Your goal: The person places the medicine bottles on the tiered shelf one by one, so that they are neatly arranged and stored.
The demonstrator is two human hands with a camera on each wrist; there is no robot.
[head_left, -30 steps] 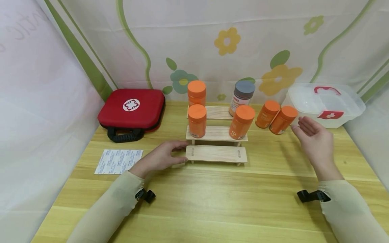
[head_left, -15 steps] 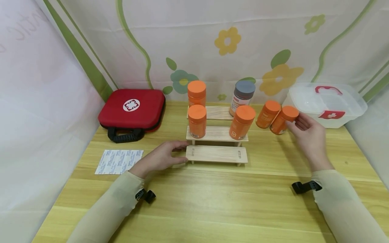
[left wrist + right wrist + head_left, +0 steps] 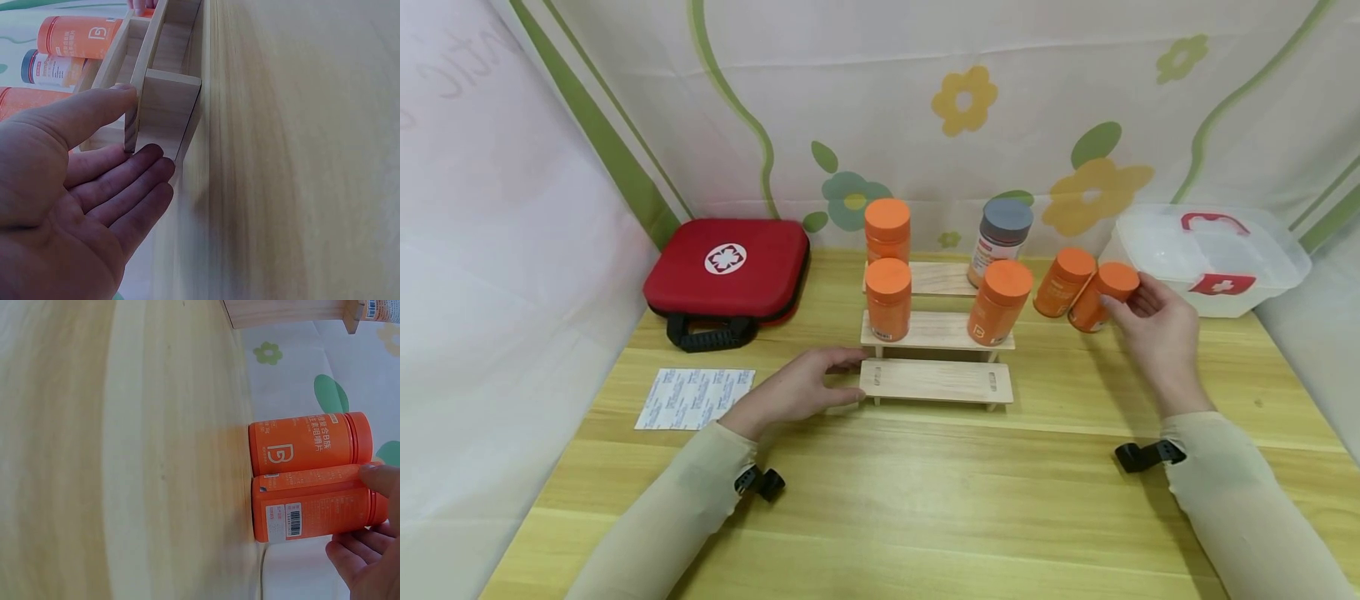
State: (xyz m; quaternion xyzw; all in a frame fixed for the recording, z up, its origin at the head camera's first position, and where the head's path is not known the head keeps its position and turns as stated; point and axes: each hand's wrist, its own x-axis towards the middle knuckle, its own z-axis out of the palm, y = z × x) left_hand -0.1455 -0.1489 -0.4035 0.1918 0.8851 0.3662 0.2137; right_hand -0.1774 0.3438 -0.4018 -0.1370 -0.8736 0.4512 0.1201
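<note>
At the right, my right hand (image 3: 1161,337) has its thumb on the lid of an orange vitamin bottle (image 3: 312,509), with its fingers round the far side. That bottle stands on the table against a second orange vitamin bottle (image 3: 1064,282). At the left end of the lowest step of a wooden tiered stand (image 3: 934,379), my left hand (image 3: 801,383) rests with thumb and fingers spread about the corner. In the left wrist view the thumb (image 3: 106,106) touches the board and the other fingers extend fairly straight beside its leg.
Orange bottles (image 3: 889,300) stand on the stand's upper two steps, along with a grey-lidded bottle (image 3: 997,242). A red first-aid case (image 3: 730,271) and a white printed sheet (image 3: 695,400) lie at the left. A clear-lidded first-aid box (image 3: 1210,258) is behind my right hand.
My right hand has moved left from beside the orange bottle, and its thumb and fingers have come onto the lid. My left hand has stayed at the stand.
</note>
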